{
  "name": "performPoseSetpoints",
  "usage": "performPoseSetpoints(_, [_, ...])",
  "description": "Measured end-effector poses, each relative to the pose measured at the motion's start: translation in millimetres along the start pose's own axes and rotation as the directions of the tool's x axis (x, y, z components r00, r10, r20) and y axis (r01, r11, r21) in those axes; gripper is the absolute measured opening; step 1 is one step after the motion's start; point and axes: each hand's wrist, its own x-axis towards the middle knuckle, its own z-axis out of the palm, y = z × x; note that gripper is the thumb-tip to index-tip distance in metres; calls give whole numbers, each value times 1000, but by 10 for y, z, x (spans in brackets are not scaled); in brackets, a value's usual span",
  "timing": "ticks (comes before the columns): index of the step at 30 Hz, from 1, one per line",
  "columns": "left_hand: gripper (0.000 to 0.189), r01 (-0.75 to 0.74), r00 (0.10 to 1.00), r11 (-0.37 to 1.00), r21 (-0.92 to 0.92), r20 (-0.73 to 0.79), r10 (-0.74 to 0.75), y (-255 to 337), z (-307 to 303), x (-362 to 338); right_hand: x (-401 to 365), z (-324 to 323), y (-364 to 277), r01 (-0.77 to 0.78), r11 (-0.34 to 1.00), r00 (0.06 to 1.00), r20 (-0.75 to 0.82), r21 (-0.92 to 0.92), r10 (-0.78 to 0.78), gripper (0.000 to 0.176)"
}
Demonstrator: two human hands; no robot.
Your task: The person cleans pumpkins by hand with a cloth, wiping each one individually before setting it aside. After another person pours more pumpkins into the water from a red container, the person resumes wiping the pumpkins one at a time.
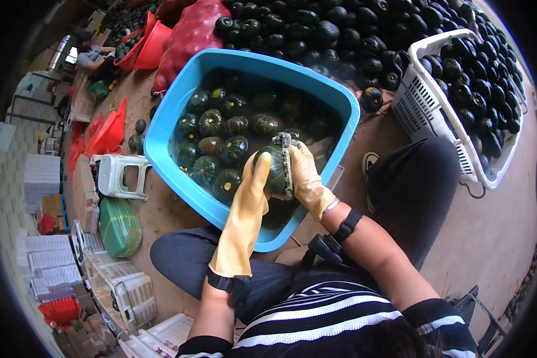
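My left hand [258, 178], in a long yellowish rubber glove, is closed round a dark green pumpkin [275, 171] above the near part of the tub. My right hand [306, 177], gloved as well, grips a narrow grey scrubber [287, 166] seen edge-on, pressed to the pumpkin's right side. Its exact make is hard to tell. Below both hands stands a blue tub [156, 140] of murky water. Several more green pumpkins [210, 122] sit in it, mostly on the left, some partly under the surface. The fingers under the held pumpkin are largely hidden.
A white crate [426, 110] heaped with pumpkins stands at the right. Behind the tub lie a large pumpkin pile [316, 36] and a red mesh sack [188, 42]. At the left are a white stool [120, 176], a green bundle [119, 227] and a person [92, 59] near red basins [152, 45].
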Motion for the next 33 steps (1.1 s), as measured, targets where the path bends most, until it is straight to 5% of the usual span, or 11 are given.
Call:
performPoseSetpoints(9, [70, 124, 979, 919, -375, 199, -51, 197, -178, 888, 194, -347, 500, 107, 976, 994, -12, 190, -106, 23])
performPoseSetpoints(11, [69, 53, 998, 769, -637, 0, -69, 643, -67, 1515, 255, -359, 521, 73, 941, 996, -69, 330, -53, 20])
performPoseSetpoints(14, [53, -352, 935, 935, 53, 70, 348, 1063, 199, 1844, 299, -316, 412, 8, 907, 997, -78, 421, 28, 12])
performPoseSetpoints(17, [37, -216, 973, 477, 852, 226, 36, 843, 849, 1716, 288, -310, 467, -4, 932, 994, -101, 362, 43, 20])
performPoseSetpoints(19, [51, -635, 769, -141, 759, 639, -19, 384, 1077, 1940, 264, -350, 588, -26, 951, 999, -15, 307, 32, 37])
performPoseSetpoints(23, [80, -443, 874, -502, 742, 234, -425, -435, 1502, 2381, -46, -311, 269, -108, 978, 991, 96, 179, 92, 62])
performPoseSetpoints(27, [95, -395, 887, -60, 917, 363, -285, -229, 1194, 2240, -41, -288, 197, -151, 898, 980, 181, 414, 82, 46])
performPoseSetpoints(29, [94, -220, 895, 424, 879, 354, -270, -469, 781, 2472, 79, -211, 324, -51, 957, 985, -141, 287, 95, 40])
performPoseSetpoints(30, [87, -121, 864, 840, 529, 472, -173, -477, 626, 2420, 166, -211, 400, 7, 981, 972, -234, 194, 39, 30])
performPoseSetpoints(31, [74, 57, 988, 856, 514, 95, -123, -135, 698, 2017, 154, -115, 339, 75, 963, 951, -310, 260, 10, 24])
performPoseSetpoints(33, [62, 46, 877, 998, -54, 481, -14, -56, 73, 2127, 137, -198, 211, 33, 909, 990, -138, 416, 27, 26])
